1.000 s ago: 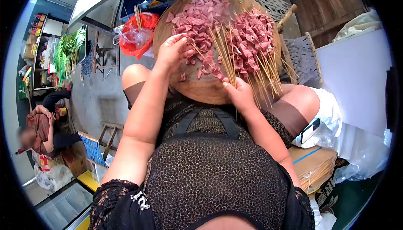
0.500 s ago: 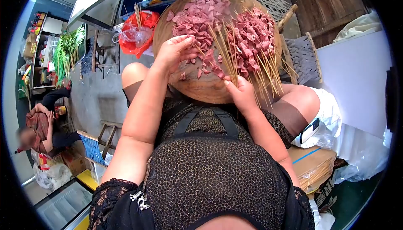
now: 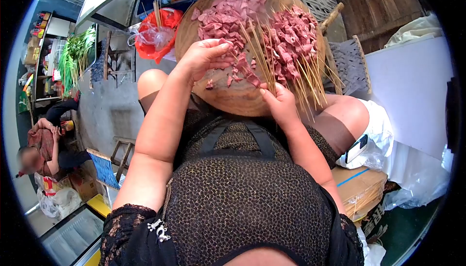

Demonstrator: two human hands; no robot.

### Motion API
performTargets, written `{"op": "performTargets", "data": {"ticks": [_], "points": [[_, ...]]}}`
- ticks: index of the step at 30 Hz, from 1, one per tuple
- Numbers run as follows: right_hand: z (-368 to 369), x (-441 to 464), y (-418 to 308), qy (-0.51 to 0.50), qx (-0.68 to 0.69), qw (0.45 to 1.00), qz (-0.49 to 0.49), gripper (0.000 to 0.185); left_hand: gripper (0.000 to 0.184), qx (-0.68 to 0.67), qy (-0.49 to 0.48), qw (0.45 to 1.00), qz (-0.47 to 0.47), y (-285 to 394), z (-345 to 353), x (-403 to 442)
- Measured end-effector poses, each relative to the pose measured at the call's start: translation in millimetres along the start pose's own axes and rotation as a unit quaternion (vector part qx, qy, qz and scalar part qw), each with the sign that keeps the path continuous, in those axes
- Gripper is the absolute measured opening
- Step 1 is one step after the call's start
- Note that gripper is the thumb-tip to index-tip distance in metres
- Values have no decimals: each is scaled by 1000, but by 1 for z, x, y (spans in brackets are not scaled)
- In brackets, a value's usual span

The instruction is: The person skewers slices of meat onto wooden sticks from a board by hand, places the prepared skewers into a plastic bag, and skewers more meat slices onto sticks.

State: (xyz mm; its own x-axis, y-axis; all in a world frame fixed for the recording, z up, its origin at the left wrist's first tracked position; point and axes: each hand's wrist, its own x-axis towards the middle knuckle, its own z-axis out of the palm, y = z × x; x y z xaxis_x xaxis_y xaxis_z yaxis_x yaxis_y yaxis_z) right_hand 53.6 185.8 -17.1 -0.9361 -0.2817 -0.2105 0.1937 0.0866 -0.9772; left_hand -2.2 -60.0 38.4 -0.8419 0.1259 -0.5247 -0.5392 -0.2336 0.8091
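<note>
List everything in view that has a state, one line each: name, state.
left hand: fingers pinched on a meat slice
right hand: closed on a skewer bundle
loose meat: sliced, heaped
skewered meat: threaded, piled up
round board: partly covered by meat
red bag: open, skewers standing in it
phone: slanted; screen state unclear

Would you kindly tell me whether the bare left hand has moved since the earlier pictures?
Yes, slightly: against the round wooden board, the bare left hand has shifted rightward, toward the right hand.
</note>
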Motion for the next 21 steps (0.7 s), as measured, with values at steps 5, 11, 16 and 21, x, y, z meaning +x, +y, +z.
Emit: {"op": "performTargets", "data": {"ticks": [5, 11, 16, 21], "points": [[0, 2, -4, -24, 153, 981, 115, 16, 26, 27, -25, 999, 4, -3, 13, 0], [-4, 7, -9, -48, 266, 951, 150, 16, 26, 0, -76, 997, 29, -8, 12, 1], [1, 5, -6, -36, 228, 964, 129, 15, 26, 161, -58, 982, 79, -14, 6, 4], [2, 10, -3, -28, 230, 966, 119, 15, 25, 437, 3, 893, 108, -16, 5, 1]]}}
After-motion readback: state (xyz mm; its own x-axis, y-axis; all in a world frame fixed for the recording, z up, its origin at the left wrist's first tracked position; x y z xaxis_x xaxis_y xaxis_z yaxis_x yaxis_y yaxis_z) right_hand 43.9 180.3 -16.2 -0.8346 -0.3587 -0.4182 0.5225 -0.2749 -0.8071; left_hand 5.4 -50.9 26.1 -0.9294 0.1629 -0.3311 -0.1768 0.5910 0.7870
